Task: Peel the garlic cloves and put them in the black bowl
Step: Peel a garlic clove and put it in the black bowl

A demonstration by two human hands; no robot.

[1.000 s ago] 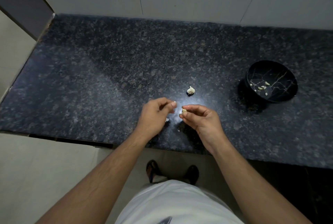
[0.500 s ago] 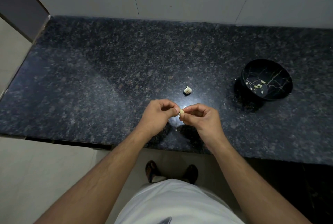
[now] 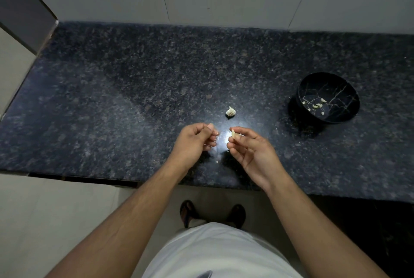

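Head view, right hand (image 3: 251, 152) pinching garlic clove (image 3: 233, 133)

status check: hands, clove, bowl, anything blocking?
Right hand pinches a garlic clove; left hand curled, contents unclear. Black bowl off to the right holds peeled cloves. Garlic piece waits on the counter. Nothing blocks the bowl.

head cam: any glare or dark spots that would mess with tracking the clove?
Head view: bright glare patch on the countertop between the left hand and right hand, right beside the held garlic clove; counter corners fall dark; black bowl casts a shadow leftward; wide-angle bending at edges.
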